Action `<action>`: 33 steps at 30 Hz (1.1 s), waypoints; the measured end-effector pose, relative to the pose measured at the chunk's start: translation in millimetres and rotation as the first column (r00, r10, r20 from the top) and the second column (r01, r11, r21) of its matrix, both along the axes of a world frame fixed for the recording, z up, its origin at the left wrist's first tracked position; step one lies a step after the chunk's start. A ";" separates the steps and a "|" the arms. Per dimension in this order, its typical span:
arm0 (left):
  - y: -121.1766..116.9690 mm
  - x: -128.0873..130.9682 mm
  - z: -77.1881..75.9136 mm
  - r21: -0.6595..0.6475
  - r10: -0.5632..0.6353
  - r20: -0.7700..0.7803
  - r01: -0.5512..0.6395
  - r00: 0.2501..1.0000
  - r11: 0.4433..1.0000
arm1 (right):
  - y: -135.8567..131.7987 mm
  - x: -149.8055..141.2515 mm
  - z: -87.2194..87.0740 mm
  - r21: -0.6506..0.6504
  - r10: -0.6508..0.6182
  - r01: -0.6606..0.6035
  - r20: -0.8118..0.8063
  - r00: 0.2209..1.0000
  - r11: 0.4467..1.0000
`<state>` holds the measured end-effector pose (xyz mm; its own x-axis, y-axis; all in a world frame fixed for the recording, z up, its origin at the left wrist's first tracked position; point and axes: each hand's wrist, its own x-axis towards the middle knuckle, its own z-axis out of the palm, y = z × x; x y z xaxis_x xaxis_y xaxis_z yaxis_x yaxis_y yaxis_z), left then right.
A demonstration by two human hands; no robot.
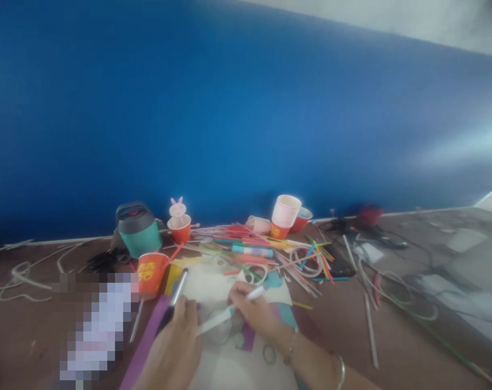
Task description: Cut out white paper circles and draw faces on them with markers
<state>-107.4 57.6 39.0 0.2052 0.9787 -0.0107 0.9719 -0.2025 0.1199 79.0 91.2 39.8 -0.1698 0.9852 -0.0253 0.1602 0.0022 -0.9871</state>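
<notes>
My left hand (181,330) is closed near the lower left end of a white marker (214,322). My right hand (249,309) pinches the other end, and a white barrel or cap shows beyond its fingers; whether this is one piece or two I cannot tell. Both hands are over white paper (229,365) with small round outlines drawn on it. Just beyond my left hand lies a silver and black pen (179,287). Purple paper (146,341) runs under my left wrist. A roll of clear tape (258,273) sits just past my right hand.
Colourful sticks and strips (229,235) lie in a heap behind the paper. Around it stand red paper cups (151,273), a stack of white cups (286,211), a cup with a pink rabbit cutout (178,208) and a green lidded container (140,235). A blue wall (229,108) rises behind.
</notes>
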 end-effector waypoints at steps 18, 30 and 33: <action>-0.6 3.4 -1.1 0.005 -0.175 0.276 0.181 0.945 0.984 | 0.4 2.8 4.3 -0.050 -0.021 0.012 -0.171 0.985 0.999; -0.5 2.8 -3.7 0.222 -0.242 0.366 0.168 0.899 0.960 | -3.0 4.3 8.6 -0.100 -0.023 -0.007 -0.295 0.955 0.995; -2.8 3.1 -2.9 0.234 -0.270 0.394 0.188 0.879 0.954 | -3.5 3.5 9.9 -0.104 0.006 -0.038 -0.293 0.956 0.994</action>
<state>-104.3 54.9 36.1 0.3695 0.8794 0.3002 0.7632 -0.4715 0.4418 82.5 87.7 49.8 -0.2067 0.9754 -0.0767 -0.1342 -0.1059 -0.9853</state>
